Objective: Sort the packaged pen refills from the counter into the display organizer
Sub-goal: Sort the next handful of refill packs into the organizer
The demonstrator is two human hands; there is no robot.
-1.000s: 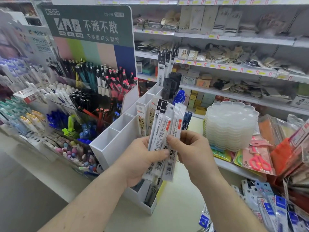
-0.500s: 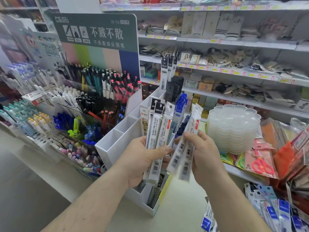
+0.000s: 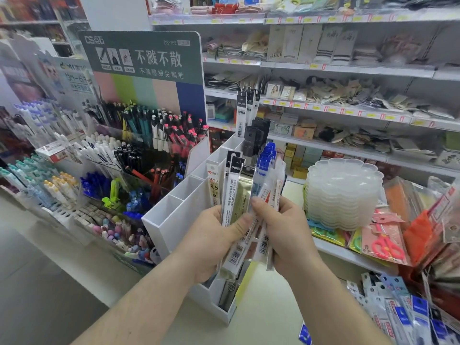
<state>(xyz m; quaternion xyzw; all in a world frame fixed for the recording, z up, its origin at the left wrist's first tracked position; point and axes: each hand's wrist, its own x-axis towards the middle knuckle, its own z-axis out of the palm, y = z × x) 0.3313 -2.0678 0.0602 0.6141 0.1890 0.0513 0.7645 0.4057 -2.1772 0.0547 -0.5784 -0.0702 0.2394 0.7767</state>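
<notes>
The person holds a bunch of packaged pen refills [image 3: 240,195] up in both hands, right in front of the white display organizer [image 3: 179,210]. The packs are long, thin and flat, in shiny clear plastic with black tops and small striped bar codes near the bottom. The left hand [image 3: 211,242] has its fingers curled behind the bunch and its thumb pressed on the front. The right hand [image 3: 286,235] grips some packs too, with its thumb tip pushing on a pale gold pack [image 3: 242,197] in the middle. The organizer is a smooth white plastic box cut into square pockets that step up like stairs. The near pockets look bare inside, and the far ones hold tall black packs [image 3: 255,138] and blue packs [image 3: 267,155]. The hands and the bunch hide the middle of the organizer. To the left is a rack full of pens [image 3: 139,135] in many colours, under a green sign [image 3: 144,56]. To the right sits a stack of clear, wavy-edged plastic trays [image 3: 343,192]. Beside it lie red scissors [image 3: 387,245] in a pack. More refill packs with blue labels [image 3: 408,312] lie on the pale counter [image 3: 261,317] at the bottom right.
</notes>
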